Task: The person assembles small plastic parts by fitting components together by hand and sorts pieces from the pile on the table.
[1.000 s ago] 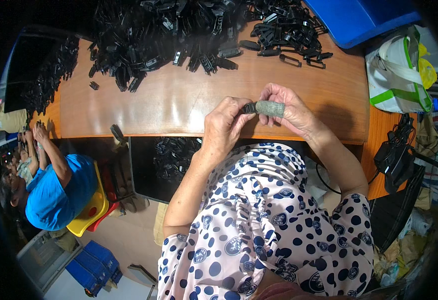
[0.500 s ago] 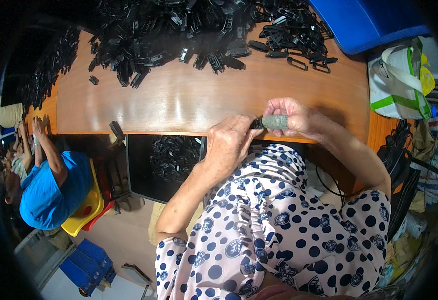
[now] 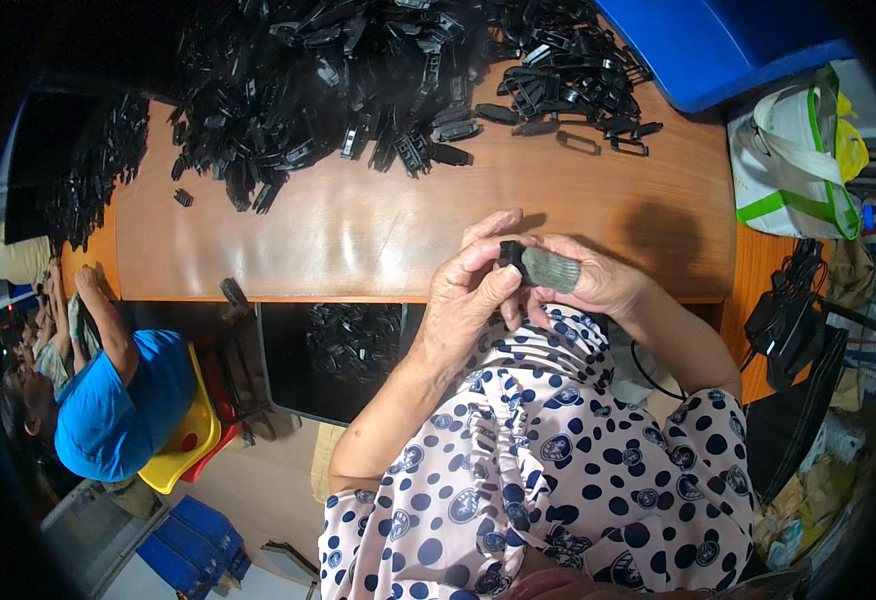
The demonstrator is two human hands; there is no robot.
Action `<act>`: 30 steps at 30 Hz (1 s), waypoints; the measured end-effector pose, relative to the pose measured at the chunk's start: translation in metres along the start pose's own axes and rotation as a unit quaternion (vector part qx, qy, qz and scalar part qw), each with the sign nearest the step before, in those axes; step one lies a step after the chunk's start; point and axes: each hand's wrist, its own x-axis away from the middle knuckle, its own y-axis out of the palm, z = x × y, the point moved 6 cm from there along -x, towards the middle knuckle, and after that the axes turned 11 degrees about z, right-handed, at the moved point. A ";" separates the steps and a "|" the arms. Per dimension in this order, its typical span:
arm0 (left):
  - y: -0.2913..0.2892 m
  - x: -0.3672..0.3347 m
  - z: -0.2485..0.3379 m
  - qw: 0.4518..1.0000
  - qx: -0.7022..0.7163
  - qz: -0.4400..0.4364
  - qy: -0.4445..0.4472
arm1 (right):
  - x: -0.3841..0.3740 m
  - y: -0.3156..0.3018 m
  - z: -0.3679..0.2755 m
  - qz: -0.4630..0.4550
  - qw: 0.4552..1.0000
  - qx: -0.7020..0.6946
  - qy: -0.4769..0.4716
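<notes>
A small black plastic part (image 3: pixel 510 254) is pinched between the thumb and fingers of my left hand (image 3: pixel 463 285), just above the table's near edge. My right hand (image 3: pixel 606 284) meets it from the other side, its fingers curled in against the part. One of its digits wears a grey-green ribbed sleeve (image 3: pixel 552 270), whose end presses close to the black part. Fingers partly hide the part, so its exact kind cannot be made out. A large heap of black plastic pieces (image 3: pixel 288 90) covers the far side of the wooden table (image 3: pixel 328 235).
Black oval frames (image 3: pixel 580 143) lie at the far right, near a blue tray (image 3: pixel 718 50). A white-and-green bag (image 3: pixel 783 150) stands right. Below the table edge sits a dark bin (image 3: pixel 293 370) with black pieces. Left, a person in a blue shirt (image 3: pixel 118 405) sits on a yellow chair (image 3: pixel 173 440).
My hands have drawn closer together around the black part, which now shows more plainly. The sleeved digit has tilted. The whole view has shifted a little.
</notes>
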 end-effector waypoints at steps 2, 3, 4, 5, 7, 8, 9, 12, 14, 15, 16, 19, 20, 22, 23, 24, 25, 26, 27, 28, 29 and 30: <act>0.003 -0.003 -0.001 1.000 0.002 0.002 -0.015 | -0.002 -0.001 0.000 0.046 0.998 0.039 -0.037; 0.003 -0.005 -0.002 1.000 -0.011 -0.019 0.003 | -0.003 -0.003 0.003 0.033 0.995 0.078 -0.050; 0.004 -0.004 -0.002 0.999 -0.024 -0.037 0.022 | -0.003 -0.004 0.006 0.032 0.996 0.076 -0.043; 0.003 -0.005 -0.005 0.999 -0.026 -0.032 0.020 | -0.003 -0.005 0.008 0.030 0.996 0.074 -0.035; 0.001 -0.006 -0.017 0.998 0.027 -0.034 -0.046 | 0.002 -0.002 0.006 0.073 0.996 0.046 -0.025; 0.000 -0.006 -0.018 0.998 0.013 -0.035 -0.056 | 0.003 -0.006 0.006 0.118 0.993 0.023 -0.017; -0.001 -0.007 -0.016 0.998 0.010 -0.029 -0.055 | 0.004 -0.012 0.005 0.112 0.993 0.021 -0.015; -0.003 -0.017 0.005 0.986 -0.149 0.003 0.072 | 0.002 -0.021 -0.019 0.046 0.954 0.268 -0.125; -0.024 -0.032 0.025 0.982 -0.148 0.086 0.078 | 0.006 -0.047 -0.049 0.207 0.849 0.481 -0.066; -0.039 -0.040 0.034 0.979 -0.142 0.123 0.074 | 0.009 -0.059 -0.065 0.291 0.739 0.606 -0.050; -0.057 -0.048 0.048 0.942 -0.270 0.152 0.128 | 0.007 -0.069 -0.071 0.292 0.740 0.604 -0.052; -0.073 -0.074 0.078 0.782 -0.543 0.195 0.237 | 0.003 -0.069 -0.101 0.306 0.526 0.764 -0.214; -0.069 -0.080 0.080 0.742 -0.597 0.188 0.239 | -0.001 -0.069 -0.101 0.296 0.519 0.778 -0.195; -0.065 -0.092 0.080 0.698 -0.652 0.186 0.229 | -0.006 -0.065 -0.104 0.285 0.510 0.792 -0.177; -0.063 -0.095 0.078 0.652 -0.703 0.183 0.216 | -0.007 -0.060 -0.105 0.277 0.497 0.801 -0.187; -0.060 -0.095 0.076 0.653 -0.704 0.179 0.214 | -0.009 -0.057 -0.106 0.269 0.483 0.809 -0.197; -0.058 -0.094 0.075 0.654 -0.703 0.178 0.215 | -0.009 -0.056 -0.105 0.269 0.482 0.810 -0.196; -0.056 -0.092 0.073 0.665 -0.691 0.170 0.228 | -0.011 -0.062 -0.102 0.280 0.501 0.803 -0.158; -0.054 -0.091 0.071 0.675 -0.679 0.161 0.240 | -0.012 -0.068 -0.099 0.290 0.519 0.795 -0.119; -0.056 -0.091 0.071 0.670 -0.675 0.158 0.267 | -0.011 -0.070 -0.099 0.288 0.516 0.798 -0.120; -0.060 -0.089 0.071 0.671 -0.672 0.161 0.269 | -0.008 -0.067 -0.102 0.273 0.600 0.726 -0.198; -0.063 -0.086 0.071 0.695 -0.650 0.144 0.272 | -0.004 -0.064 -0.105 0.251 0.673 0.640 -0.272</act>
